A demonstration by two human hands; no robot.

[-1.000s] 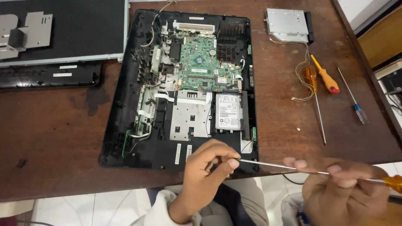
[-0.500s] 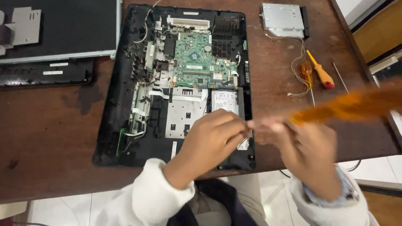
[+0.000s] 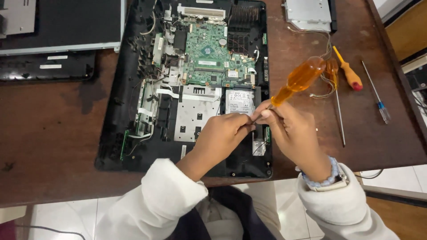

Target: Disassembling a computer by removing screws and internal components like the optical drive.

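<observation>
- At the far left of the brown table (image 3: 53, 120), a flat dark panel (image 3: 66, 22) is lying above a slim black strip (image 3: 44, 66).
- In the middle, the opened black computer chassis (image 3: 115, 124) is lying flat, showing its green circuit board (image 3: 213, 58), a silver shield plate (image 3: 195, 111) and a hard drive (image 3: 239, 101).
- Your left hand (image 3: 220, 138) is hovering over the lower part of the chassis, its fingers (image 3: 242, 122) closing on the thin shaft just beside the other hand.
- Your right hand (image 3: 293, 133) is gripping the amber-handled screwdriver (image 3: 300, 79) near the base of its handle, fingers wrapped tight; the handle is tilting up and to the right above the hard drive's edge.
- To the right, a long-shafted screwdriver (image 3: 339, 115), an orange-and-red screwdriver (image 3: 349, 73) and a small blue-tipped one (image 3: 376, 95) are lying on the table.
- A silver drive unit (image 3: 307, 13) is sitting at the top right.
</observation>
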